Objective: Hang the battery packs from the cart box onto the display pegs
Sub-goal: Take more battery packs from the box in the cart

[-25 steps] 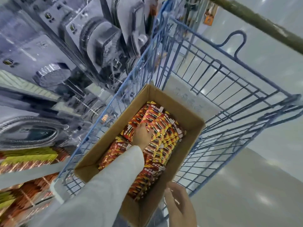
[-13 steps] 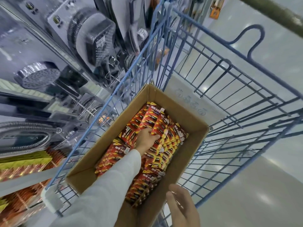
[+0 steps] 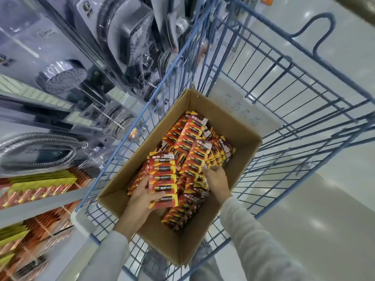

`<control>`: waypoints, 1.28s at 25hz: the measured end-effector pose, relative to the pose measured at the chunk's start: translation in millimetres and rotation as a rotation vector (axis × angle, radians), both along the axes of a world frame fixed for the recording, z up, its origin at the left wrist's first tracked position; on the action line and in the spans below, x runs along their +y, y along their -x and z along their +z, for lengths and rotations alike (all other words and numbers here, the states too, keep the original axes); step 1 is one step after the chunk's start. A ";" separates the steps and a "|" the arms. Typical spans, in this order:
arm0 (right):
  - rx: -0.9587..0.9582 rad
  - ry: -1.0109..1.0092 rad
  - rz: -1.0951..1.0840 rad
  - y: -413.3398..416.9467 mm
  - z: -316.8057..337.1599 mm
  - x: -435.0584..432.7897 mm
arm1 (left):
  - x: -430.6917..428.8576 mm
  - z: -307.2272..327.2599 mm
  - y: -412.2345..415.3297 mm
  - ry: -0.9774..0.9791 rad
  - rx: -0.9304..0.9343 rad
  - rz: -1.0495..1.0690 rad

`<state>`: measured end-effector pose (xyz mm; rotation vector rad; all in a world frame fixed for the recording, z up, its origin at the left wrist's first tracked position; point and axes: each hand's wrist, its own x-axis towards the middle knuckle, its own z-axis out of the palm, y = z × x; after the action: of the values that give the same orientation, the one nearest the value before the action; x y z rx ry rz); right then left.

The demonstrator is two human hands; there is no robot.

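**A:** Where the left hand (image 3: 142, 199) lay flat on the pile half a second ago, it's now up with a battery pack (image 3: 162, 175), thumb across the lower front, fingers curled behind.

**B:** And the right hand (image 3: 218, 180) has left the near edge of the box (image 3: 233, 126) and gone in on the right side. Its fingers bend down onto the battery packs (image 3: 194, 142), but I can't tell if they've pinched one.

**A:** So the picking's under way, I'd say, with nothing hung yet. That held pack sits just above the box's left half, inside the cart (image 3: 142, 112), and the rack (image 3: 36, 205) is off to the left.

**B:** Any writing?

**A:** White price sticker (image 3: 168, 157) at the pack's top, brand in white on red, too blurred to read. Round symbols on the cart's far panel (image 3: 239, 106), unreadable too.
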<state>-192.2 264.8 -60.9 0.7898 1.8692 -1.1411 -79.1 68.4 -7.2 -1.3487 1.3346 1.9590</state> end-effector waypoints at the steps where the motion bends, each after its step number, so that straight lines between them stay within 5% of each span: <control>1: -0.038 0.019 -0.002 6.9 -16.2 -6.2 | -3.9 6.4 -11.3 0.005 0.010 0.035; 8: -0.127 -0.137 -0.088 16.8 -83.8 -48.4 | -10.2 31.1 -61.1 0.054 0.087 0.097; 14: -0.039 -0.036 -0.148 7.8 -97.4 -40.6 | 6.0 37.9 -52.0 0.116 0.087 0.226; 21: -0.085 0.367 -0.186 -5.2 13.9 -21.9 | 11.1 83.6 -59.3 0.173 0.132 0.389; 32: 0.023 0.762 0.206 -59.8 227.5 -75.9 | -30.8 191.0 -144.3 0.297 0.355 0.733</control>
<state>-132.4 188.9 166.7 0.1480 1.3176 -1.5669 65.2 37.5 183.8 -1.8961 1.4622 2.6542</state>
